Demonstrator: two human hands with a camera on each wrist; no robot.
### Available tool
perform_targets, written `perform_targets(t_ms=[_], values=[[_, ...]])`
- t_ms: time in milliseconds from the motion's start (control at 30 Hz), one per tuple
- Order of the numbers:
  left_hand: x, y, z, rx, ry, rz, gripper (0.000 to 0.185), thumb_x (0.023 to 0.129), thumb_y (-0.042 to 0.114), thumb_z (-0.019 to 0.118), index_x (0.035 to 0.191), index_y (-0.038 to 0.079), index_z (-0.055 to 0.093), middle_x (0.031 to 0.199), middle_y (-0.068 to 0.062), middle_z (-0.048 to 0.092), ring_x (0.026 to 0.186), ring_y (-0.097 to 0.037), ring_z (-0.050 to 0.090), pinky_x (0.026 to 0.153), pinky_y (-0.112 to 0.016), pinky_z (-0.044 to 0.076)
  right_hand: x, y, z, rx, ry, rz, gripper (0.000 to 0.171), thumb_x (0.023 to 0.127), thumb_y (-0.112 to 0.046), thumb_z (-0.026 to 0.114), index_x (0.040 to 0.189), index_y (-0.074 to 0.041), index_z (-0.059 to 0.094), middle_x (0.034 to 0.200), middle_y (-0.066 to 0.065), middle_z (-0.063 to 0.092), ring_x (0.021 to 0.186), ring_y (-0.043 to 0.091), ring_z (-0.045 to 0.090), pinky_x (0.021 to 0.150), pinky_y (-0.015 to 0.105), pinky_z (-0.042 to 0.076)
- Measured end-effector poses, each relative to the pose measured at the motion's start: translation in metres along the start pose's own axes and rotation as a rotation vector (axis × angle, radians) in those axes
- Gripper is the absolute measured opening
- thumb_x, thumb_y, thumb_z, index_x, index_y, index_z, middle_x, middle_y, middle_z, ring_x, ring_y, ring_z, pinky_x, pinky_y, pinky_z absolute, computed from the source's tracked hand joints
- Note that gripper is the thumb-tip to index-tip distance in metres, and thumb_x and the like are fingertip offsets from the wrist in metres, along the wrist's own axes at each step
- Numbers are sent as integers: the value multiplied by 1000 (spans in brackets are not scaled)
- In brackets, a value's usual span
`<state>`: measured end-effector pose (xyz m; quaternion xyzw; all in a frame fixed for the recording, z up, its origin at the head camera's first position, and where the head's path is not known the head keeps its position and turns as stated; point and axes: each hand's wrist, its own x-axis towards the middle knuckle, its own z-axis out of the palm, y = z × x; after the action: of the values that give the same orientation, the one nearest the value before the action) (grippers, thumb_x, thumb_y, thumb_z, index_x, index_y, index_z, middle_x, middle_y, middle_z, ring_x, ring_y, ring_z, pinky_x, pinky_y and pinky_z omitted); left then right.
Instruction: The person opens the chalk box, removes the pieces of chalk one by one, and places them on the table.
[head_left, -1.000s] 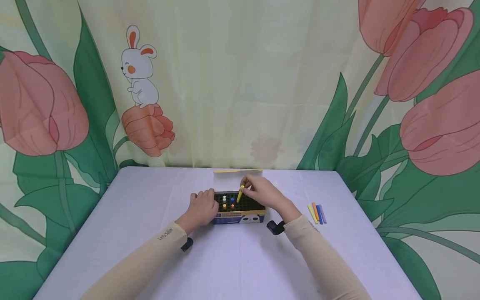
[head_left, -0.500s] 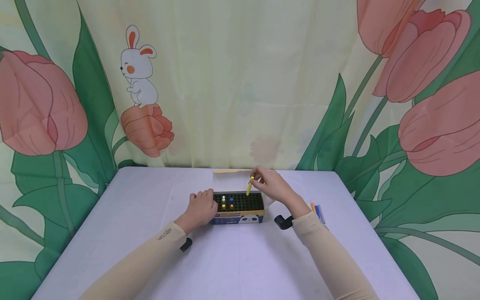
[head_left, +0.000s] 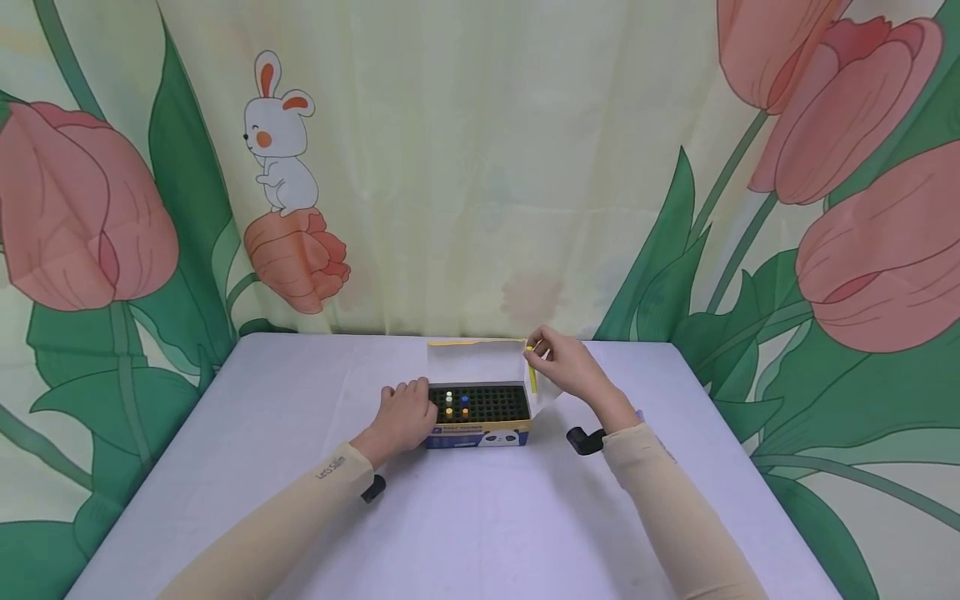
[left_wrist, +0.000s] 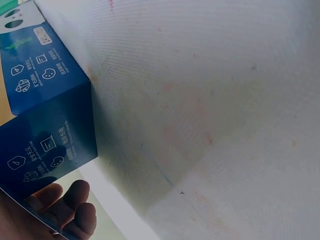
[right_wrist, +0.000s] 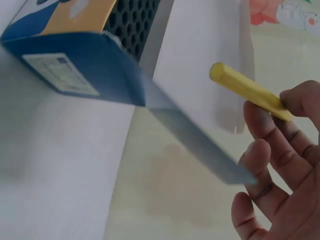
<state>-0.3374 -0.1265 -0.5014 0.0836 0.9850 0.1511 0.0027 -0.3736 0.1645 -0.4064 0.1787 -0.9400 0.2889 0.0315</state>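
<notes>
A blue and yellow box (head_left: 480, 435) with a black holed insert (head_left: 487, 404) stands open mid-table, its white lid (head_left: 474, 362) tilted back. A few coloured sticks (head_left: 456, 405) stand in holes at its left. My left hand (head_left: 408, 404) grips the box's left end; in the left wrist view its fingers (left_wrist: 75, 210) curl against the blue box (left_wrist: 45, 125). My right hand (head_left: 538, 357) pinches a yellow stick (head_left: 532, 373) just past the box's right end, above the table. The right wrist view shows the yellow stick (right_wrist: 247, 90) between fingertips (right_wrist: 295, 102), beside the box (right_wrist: 75, 55).
The white table (head_left: 480, 517) ends at a flowered curtain (head_left: 480, 167) behind. A sliver of loose coloured sticks (head_left: 640, 414) shows past my right forearm. Black wrist cameras (head_left: 585, 440) hang under both sleeves.
My right hand has carried the yellow stick up from over the box's holes and rightward past the box's right end. The left hand has stayed on the box.
</notes>
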Motion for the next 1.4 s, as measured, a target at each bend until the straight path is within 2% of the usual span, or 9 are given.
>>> perform_targets(t_ms=[167, 533, 767, 1000, 1400], values=[[0, -1, 2, 7, 1, 1, 35, 102, 25, 35, 120, 1, 54, 97, -9, 57, 94, -28, 52, 106, -60, 34, -5, 12, -4, 4, 31, 30, 20, 101, -30, 63, 114, -14, 63, 98, 5, 70, 86, 22, 63, 71, 36, 51], [-1, -2, 2, -3, -6, 13, 34, 102, 25, 34, 117, 1, 53, 93, -7, 54, 91, -27, 51, 104, -60, 34, -12, 39, 0, 14, 73, 83, 21, 101, -27, 63, 113, -11, 65, 96, 8, 71, 90, 25, 65, 78, 41, 53], [-3, 0, 0, -19, -1, 10, 35, 103, 24, 35, 120, 0, 54, 97, -9, 58, 93, -28, 53, 105, -61, 34, -16, 49, -2, 36, 76, 132, 25, 101, -29, 61, 116, -10, 65, 97, 10, 70, 89, 25, 62, 73, 37, 51], [-2, -1, -1, -23, 7, 14, 35, 103, 25, 35, 120, 0, 53, 97, -9, 57, 93, -28, 52, 105, -61, 34, -20, 60, 0, 57, 85, 139, 25, 101, -27, 62, 117, -8, 66, 92, 9, 68, 81, 23, 58, 67, 33, 47], [-1, -2, 2, -10, 20, 23, 37, 102, 25, 35, 121, -1, 54, 100, -11, 60, 93, -28, 54, 105, -62, 34, -28, 79, 6, 60, 96, 177, 25, 100, -26, 63, 117, -8, 68, 91, 9, 69, 80, 23, 60, 68, 34, 46]])
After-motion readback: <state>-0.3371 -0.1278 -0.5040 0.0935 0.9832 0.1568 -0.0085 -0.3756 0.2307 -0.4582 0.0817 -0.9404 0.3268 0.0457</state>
